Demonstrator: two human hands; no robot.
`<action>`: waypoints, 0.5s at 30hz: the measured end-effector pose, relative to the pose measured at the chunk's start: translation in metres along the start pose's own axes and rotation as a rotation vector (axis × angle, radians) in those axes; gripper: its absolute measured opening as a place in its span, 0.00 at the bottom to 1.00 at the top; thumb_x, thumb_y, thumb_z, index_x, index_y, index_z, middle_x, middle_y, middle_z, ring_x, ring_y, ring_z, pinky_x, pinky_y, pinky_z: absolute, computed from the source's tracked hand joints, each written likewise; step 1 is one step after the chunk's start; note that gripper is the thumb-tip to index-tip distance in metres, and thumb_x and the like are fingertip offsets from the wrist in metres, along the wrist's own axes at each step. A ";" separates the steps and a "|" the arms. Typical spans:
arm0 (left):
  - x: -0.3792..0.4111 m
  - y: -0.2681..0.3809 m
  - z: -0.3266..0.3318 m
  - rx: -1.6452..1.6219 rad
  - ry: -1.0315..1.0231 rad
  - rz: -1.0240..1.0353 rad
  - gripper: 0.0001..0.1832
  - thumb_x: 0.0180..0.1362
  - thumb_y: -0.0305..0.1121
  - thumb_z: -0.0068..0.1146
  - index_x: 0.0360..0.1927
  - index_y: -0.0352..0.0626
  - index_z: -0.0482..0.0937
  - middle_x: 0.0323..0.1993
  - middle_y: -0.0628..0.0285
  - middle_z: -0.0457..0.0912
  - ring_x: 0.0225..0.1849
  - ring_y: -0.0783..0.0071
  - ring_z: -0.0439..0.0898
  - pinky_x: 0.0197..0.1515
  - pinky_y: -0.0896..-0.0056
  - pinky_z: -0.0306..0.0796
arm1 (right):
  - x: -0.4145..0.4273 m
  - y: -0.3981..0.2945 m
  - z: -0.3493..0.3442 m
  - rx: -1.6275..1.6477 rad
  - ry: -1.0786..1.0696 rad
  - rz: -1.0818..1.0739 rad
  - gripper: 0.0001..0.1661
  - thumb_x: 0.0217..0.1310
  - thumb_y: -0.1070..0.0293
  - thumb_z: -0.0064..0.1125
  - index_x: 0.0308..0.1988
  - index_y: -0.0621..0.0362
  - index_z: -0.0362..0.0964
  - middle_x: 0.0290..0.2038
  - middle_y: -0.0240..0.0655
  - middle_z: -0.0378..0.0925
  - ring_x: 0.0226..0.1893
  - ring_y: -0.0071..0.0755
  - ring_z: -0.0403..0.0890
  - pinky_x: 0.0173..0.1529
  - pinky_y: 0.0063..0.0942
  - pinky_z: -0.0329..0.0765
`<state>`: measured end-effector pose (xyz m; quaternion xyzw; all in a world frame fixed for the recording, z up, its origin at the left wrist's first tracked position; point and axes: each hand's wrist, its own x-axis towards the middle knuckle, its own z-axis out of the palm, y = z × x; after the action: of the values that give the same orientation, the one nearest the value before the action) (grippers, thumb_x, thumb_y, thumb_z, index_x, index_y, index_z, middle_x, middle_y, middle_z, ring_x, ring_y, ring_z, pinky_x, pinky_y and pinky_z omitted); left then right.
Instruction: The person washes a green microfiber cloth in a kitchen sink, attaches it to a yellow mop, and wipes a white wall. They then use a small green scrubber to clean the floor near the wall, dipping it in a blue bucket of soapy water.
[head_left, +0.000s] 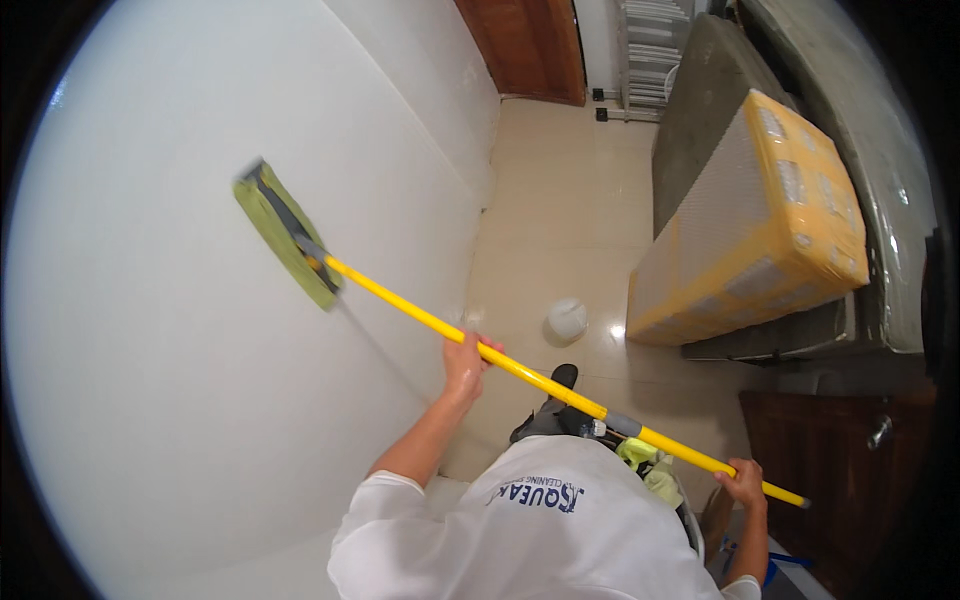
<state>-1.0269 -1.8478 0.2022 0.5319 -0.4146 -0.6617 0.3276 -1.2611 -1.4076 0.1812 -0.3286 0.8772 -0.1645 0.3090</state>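
Note:
My left hand (465, 365) is closed around the middle of a yellow telescopic mop pole (525, 373), beyond its grey collar. Near the pole's capped rear end, my right hand (742, 482) also grips it. The pole runs from lower right to upper left and carries a flat mop head with a green cloth pad (281, 236). That head lies against, or very close to, the white wall (187, 360); the exact contact cannot be told.
A white bucket or tub (568, 320) stands on the tiled floor (562, 195). At right, a tall package in bubble wrap and yellow tape (810, 202) leans by wrapped mattresses (712, 97). Wooden doors (532, 45) and a metal ladder (649, 56) are farther off. Yellow-green cloths (660, 480) hang near my waist.

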 end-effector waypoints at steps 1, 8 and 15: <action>0.009 -0.020 -0.006 0.026 0.031 -0.096 0.06 0.56 0.29 0.35 0.28 0.37 0.60 0.20 0.56 0.67 0.21 0.61 0.74 0.23 0.60 0.73 | -0.005 0.001 -0.006 -0.064 0.023 -0.027 0.28 0.36 0.43 0.55 0.18 0.62 0.69 0.14 0.47 0.66 0.19 0.51 0.70 0.25 0.40 0.64; 0.116 -0.054 0.025 -0.057 -0.116 -0.239 0.04 0.50 0.27 0.39 0.28 0.36 0.61 0.21 0.57 0.68 0.19 0.65 0.73 0.20 0.65 0.73 | 0.001 -0.043 -0.005 -0.285 0.180 0.046 0.29 0.41 0.42 0.52 0.21 0.62 0.72 0.15 0.49 0.69 0.20 0.52 0.72 0.26 0.42 0.67; 0.150 -0.077 0.019 0.024 -0.010 -0.223 0.06 0.50 0.28 0.39 0.27 0.35 0.62 0.20 0.58 0.67 0.17 0.67 0.72 0.18 0.66 0.71 | 0.016 -0.076 0.006 -0.398 0.219 0.067 0.32 0.42 0.39 0.49 0.17 0.62 0.69 0.13 0.49 0.68 0.20 0.53 0.71 0.26 0.44 0.65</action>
<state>-1.0774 -1.9413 0.0702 0.5755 -0.3622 -0.6917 0.2434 -1.2304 -1.4741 0.2075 -0.3342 0.9310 -0.0123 0.1463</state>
